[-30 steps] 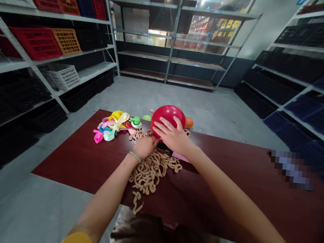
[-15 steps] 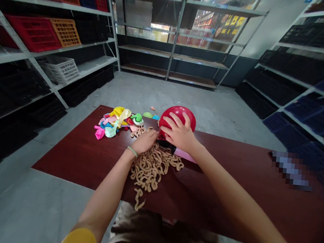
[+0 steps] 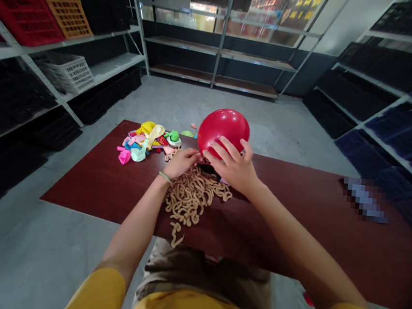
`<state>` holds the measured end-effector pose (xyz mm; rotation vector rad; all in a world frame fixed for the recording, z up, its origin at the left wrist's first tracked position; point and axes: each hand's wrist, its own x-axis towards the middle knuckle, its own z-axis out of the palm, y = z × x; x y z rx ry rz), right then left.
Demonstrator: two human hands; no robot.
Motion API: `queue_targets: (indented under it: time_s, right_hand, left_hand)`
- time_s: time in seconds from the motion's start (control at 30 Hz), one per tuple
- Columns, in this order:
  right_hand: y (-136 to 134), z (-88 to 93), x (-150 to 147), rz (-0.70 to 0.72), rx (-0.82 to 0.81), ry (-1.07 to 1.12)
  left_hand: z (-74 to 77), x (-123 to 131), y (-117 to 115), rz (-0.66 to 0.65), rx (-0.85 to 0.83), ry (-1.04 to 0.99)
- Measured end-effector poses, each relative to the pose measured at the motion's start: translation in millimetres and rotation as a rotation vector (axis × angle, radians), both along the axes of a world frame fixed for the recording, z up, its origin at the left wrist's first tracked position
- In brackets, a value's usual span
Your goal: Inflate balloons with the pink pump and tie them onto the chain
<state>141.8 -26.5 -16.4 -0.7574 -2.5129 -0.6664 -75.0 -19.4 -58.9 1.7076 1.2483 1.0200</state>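
Observation:
A blown-up red balloon (image 3: 224, 129) stands over the far edge of the table, its neck end toward me. My left hand (image 3: 184, 163) is closed in a pinch at the neck, with the fingertips hiding most of it. Against the balloon's lower right side lies my right hand (image 3: 235, 169), fingers bent and partly spread, some tips reaching toward the neck. Below both hands is a black-ended pump-like tool (image 3: 208, 168) with a pink body, mostly covered. A heap of curly tan strips (image 3: 190, 197) lies nearest me.
Several flat coloured balloons (image 3: 145, 141) are piled left on the dark red table (image 3: 90, 177). A blurred-out flat object (image 3: 364, 199) lies at the right. Shelves with a white crate (image 3: 70, 73) and an orange crate (image 3: 68, 15) stand left; other racks stand behind and right.
The red balloon has risen off the tool and tilted up, both hands moving with it. My right hand has slid from the balloon's front down toward its neck. The view has tipped downward.

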Motion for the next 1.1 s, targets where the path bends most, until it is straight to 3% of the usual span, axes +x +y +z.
queue_targets:
  time_s: [0.27, 0.4, 0.5, 0.6, 0.83, 1.1]
  right_hand:
    - [-54.5, -56.0, 12.0, 0.232, -0.345, -0.157]
    - [-57.1, -59.5, 9.3, 0.229, -0.409, -0.068]
    - [-47.4, -37.2, 13.7, 0.197, -0.531, 0.174]
    - [-36.2, -2.4, 21.7, 0.147, -0.651, 0.378]
    - [-21.6, 75.6, 28.6, 0.005, -0.819, 0.389]
    - [6.6, 143.9, 16.4, 0.014, -0.608, 0.399]
  left_hand:
    - [-5.5, 5.7, 1.6, 0.091, 0.022, -0.048]
    - [-6.7, 6.7, 2.5, 0.074, -0.01, -0.071]
    - [-6.3, 7.6, 1.9, 0.075, -0.04, -0.084]
    - [-5.5, 9.6, -0.2, 0.065, -0.029, -0.083]
    - [-4.1, 19.2, -5.5, 0.04, 0.05, -0.03]
    - [-3.9, 25.2, -9.6, 0.075, 0.135, 0.029]
